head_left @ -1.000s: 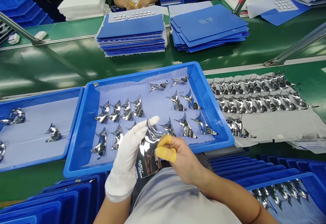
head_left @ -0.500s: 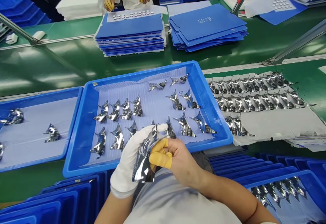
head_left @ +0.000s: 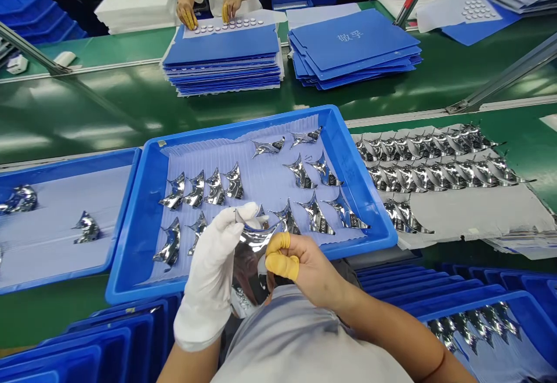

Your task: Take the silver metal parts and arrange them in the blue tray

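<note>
My left hand (head_left: pixel 213 273), in a white glove, grips a shiny chrome curved part (head_left: pixel 252 261) close to my chest. My right hand (head_left: pixel 304 270), bare with yellow finger cots on thumb and forefinger, pinches the same part from the right. Just beyond both hands stands a blue tray (head_left: pixel 143 209) lined with pale foam, holding several similar chrome parts (head_left: pixel 204 188) set in rows.
A second blue tray (head_left: pixel 126 209) with a few chrome parts lies at left. Rows of chrome parts (head_left: pixel 435 162) rest on grey sheets at right. Stacks of blue boards (head_left: pixel 226 61) sit across the green belt, where another person's hands (head_left: pixel 187 14) work. Blue trays are stacked below.
The chrome part has been turned in my hands, its wide mirrored face now toward me. My gloved fingers have shifted over its top edge. The person opposite lowered both hands to the sheet.
</note>
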The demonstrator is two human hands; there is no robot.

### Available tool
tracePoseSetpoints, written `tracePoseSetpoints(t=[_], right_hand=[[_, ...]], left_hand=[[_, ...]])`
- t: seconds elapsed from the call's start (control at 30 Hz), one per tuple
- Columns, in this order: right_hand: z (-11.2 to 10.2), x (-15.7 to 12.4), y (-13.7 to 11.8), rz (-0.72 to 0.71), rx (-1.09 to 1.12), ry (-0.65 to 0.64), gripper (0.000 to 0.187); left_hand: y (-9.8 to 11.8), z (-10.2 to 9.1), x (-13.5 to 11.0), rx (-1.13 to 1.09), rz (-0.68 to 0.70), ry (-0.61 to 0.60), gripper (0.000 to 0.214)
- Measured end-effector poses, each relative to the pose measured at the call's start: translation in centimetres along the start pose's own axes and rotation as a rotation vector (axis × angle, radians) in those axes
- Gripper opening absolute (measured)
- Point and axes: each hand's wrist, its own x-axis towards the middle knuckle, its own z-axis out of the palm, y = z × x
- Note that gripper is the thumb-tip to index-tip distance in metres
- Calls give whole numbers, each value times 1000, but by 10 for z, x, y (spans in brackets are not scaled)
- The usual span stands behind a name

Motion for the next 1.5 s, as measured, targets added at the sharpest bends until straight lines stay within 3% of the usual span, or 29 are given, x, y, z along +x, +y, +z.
tracePoseSetpoints(t=[0.23,0.5,0.6,0.77,0.87,0.97,1.13,1.23,1.5], right_hand=[[-12,10,15,-81,-62,-31,35],[-17,12,15,-104,-136,-37,35],[-20,10,10,-185,-248,-39,35],[-20,1,-1,-548,-652,-45,24],[-18,-5,-5,-601,-752,-42,23],[-13,-7,-6,-492,-658,-18,25],[-4,-3,-4,-79,-130,75,35],[-2,0,-2,-39,13,74,31],[-5,1,1,-53,45,123,22]], left_hand=[[4,-8,-6,131,284,1,19],[7,-12,-15,262,429,-81,28],[7,-16,-17,310,419,-58,30],[3,-24,-13,274,314,-57,25],[2,-24,-9,224,269,-61,26],[3,-18,-6,202,190,-24,24],[7,1,-1,121,6,40,25],[7,8,2,70,-64,59,29],[-4,5,12,105,19,0,25]])
